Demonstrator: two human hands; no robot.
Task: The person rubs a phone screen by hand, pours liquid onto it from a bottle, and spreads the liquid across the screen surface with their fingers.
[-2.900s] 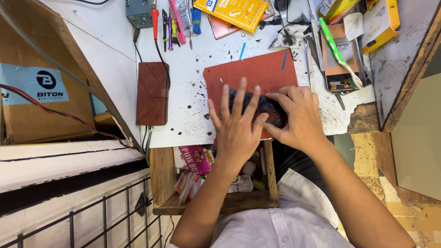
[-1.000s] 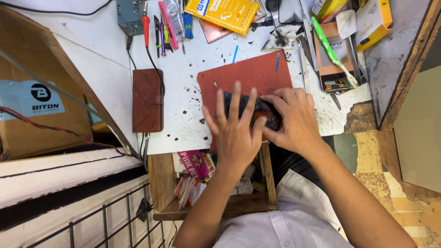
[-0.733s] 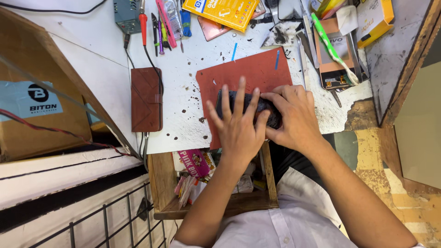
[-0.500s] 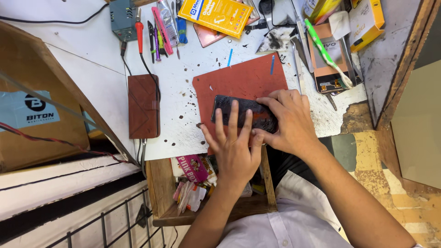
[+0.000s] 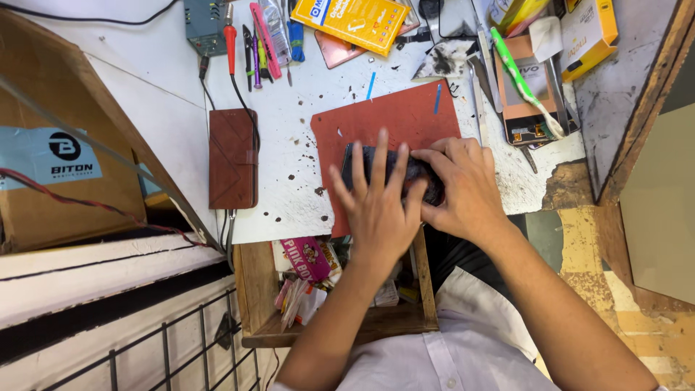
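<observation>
- The left hand [image 5: 378,206] lay flat, palm down, fingers spread wide and pointing away from the body.
- The right hand [image 5: 463,190] sat just beside it, fingers curled and pointing toward the left hand, fingertips touching it.
- Both bare forearms reached forward from the torso and converged at the hands.

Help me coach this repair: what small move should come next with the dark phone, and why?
Probably press the left hand flat along the dark phone: its fingers are spread over it on the red mat, while the right hand steadies the other end.
</observation>
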